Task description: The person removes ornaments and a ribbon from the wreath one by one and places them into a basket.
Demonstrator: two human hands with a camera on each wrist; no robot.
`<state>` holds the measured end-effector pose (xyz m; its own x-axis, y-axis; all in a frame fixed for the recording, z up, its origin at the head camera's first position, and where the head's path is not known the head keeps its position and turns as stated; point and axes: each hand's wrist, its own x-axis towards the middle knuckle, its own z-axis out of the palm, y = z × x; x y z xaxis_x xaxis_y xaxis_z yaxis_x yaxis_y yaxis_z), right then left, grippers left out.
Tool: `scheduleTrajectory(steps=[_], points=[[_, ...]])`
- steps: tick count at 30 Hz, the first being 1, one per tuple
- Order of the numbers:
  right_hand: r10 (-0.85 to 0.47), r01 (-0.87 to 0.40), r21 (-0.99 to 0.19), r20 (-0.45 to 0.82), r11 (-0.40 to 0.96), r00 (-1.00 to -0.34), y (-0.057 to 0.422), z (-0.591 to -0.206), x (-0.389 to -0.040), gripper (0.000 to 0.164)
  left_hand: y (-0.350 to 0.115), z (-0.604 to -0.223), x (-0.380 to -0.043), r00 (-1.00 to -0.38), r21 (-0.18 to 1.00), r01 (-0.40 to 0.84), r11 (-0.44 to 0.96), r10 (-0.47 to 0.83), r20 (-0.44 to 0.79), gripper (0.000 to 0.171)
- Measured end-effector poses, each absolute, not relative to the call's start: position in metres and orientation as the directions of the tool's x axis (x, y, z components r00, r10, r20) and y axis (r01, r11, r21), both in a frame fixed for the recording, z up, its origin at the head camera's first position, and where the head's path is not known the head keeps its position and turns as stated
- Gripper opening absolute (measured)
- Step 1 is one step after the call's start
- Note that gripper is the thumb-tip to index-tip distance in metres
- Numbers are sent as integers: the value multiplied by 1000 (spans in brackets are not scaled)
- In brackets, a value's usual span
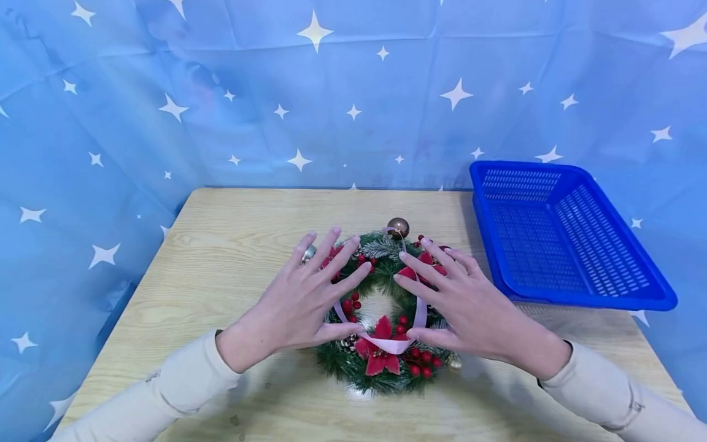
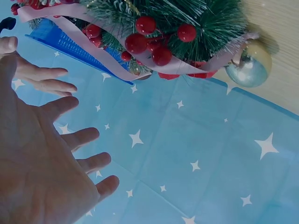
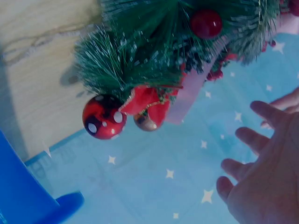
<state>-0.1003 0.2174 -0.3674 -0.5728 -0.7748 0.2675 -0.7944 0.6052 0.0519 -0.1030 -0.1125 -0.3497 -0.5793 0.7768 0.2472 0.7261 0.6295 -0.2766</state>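
Observation:
A green wreath point(image 1: 353, 368) with red flowers, berries and pine cones lies on the table, partly hidden under both hands. A pale pink ribbon point(image 1: 389, 345) runs over it in a loop. My left hand point(image 1: 298, 301) spreads its fingers above the wreath's left side, my right hand point(image 1: 469, 307) above its right side. Neither hand's fingers curl round anything; whether the thumbs touch the ribbon I cannot tell. A brown ball ornament point(image 1: 398, 227) sits at the wreath's far edge. In the left wrist view a silver-and-gold ball point(image 2: 251, 64) hangs at its side; the right wrist view shows a red spotted ball point(image 3: 104, 116).
A blue plastic basket point(image 1: 497, 270) stands at the right rear of the light wooden table point(image 1: 221, 245), reaching past its edge. Behind and to the left hangs a blue cloth point(image 1: 248, 80) with white stars.

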Motion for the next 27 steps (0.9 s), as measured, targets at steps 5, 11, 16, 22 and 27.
scheduleTrajectory(steps=[5, 11, 16, 22, 27], points=[[-776, -797, 47, 271, 602, -569, 218, -370, -102, 85, -113, -354, -102, -576, -271, 733, 624, 781, 240, 98], [-764, -792, -6, 259, 611, -591, 222, -376, -101, 85, -116, -358, -99, -587, -266, 731, 629, 777, 226, 97], [-772, -803, -95, 232, 588, -592, 229, -383, -100, 88, -122, -367, -90, -621, -199, 733, 650, 760, 193, 96], [-777, -813, -116, 243, 571, -581, 235, -388, -104, 89, -125, -380, -87, -639, -122, 731, 672, 736, 225, 96], [-761, -797, -182, 236, 576, -604, 240, -400, -104, 88, -125, -398, -73, -686, -41, 705, 708, 695, 214, 99]])
